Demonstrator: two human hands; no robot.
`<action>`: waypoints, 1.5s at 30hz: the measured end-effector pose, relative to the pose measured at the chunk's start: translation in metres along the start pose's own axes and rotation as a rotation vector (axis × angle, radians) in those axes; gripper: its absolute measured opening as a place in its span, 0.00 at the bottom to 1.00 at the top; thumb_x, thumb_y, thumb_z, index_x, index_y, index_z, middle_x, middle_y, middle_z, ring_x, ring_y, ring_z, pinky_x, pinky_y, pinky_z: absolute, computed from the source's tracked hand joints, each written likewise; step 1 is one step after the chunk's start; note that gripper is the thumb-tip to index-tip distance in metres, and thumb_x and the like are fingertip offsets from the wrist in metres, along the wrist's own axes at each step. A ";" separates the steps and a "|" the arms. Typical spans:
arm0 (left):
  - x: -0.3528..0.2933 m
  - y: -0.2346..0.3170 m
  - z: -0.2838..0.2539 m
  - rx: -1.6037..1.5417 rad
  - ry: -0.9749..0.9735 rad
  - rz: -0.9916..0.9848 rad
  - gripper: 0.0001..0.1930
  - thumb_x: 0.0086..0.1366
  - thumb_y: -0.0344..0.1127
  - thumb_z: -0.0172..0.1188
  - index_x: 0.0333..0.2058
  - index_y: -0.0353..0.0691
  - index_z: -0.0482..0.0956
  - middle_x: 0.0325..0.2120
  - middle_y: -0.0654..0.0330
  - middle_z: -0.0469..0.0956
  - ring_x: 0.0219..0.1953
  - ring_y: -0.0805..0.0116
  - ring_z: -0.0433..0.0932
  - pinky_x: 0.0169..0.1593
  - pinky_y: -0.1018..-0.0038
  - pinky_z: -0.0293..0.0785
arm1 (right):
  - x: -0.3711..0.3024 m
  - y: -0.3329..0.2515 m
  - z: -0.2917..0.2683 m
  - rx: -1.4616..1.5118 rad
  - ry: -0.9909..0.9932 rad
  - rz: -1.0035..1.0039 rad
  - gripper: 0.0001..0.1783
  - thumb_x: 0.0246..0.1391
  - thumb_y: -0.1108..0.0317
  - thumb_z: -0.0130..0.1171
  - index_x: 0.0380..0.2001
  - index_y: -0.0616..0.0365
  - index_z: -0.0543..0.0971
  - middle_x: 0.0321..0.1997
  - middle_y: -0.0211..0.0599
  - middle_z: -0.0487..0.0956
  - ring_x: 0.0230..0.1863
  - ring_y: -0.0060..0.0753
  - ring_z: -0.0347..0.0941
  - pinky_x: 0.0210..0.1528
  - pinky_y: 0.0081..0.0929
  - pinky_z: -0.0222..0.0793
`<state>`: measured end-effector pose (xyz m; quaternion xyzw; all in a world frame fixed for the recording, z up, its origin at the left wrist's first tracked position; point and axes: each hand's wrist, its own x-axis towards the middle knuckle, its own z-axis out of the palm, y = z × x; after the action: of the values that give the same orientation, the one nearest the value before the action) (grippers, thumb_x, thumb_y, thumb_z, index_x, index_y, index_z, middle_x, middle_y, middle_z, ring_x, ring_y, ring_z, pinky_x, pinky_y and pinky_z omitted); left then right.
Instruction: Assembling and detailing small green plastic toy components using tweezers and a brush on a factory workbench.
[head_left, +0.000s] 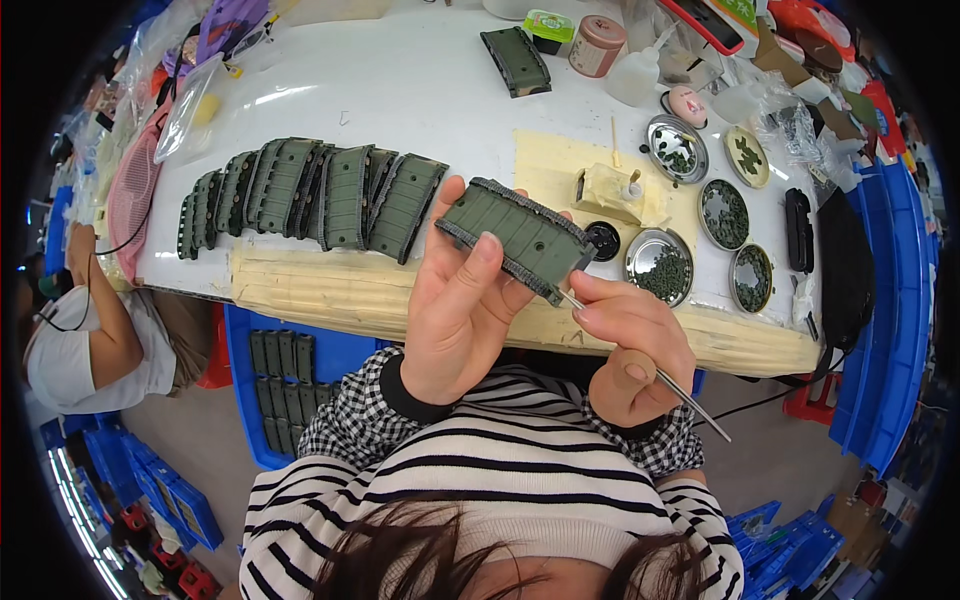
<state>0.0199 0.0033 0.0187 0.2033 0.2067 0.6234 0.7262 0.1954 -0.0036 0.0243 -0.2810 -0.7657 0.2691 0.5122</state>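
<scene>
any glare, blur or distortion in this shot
In the head view, fisheye bending curves the blue tray at right and corners go black; also there, glare streaks the white table at upper left, while the green piece in the left hand looks fairly sharp.

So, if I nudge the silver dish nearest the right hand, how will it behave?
The dish looks stiff, given its shiny metal. It'll probably slide rather than tip, being wide and shallow. The small green pieces heaped inside look loose and might scatter.
</scene>
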 end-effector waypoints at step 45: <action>-0.004 -0.001 -0.003 -0.040 -0.060 -0.015 0.23 0.73 0.35 0.45 0.65 0.53 0.53 0.62 0.51 0.60 0.65 0.46 0.60 0.63 0.56 0.67 | 0.007 -0.020 -0.010 -0.098 -0.141 -0.047 0.21 0.48 0.71 0.64 0.47 0.65 0.76 0.45 0.49 0.78 0.50 0.49 0.77 0.49 0.37 0.77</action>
<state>0.0188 -0.0010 0.0158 0.2058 0.1738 0.6157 0.7405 0.1997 -0.0109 0.0464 -0.2680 -0.8185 0.2386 0.4487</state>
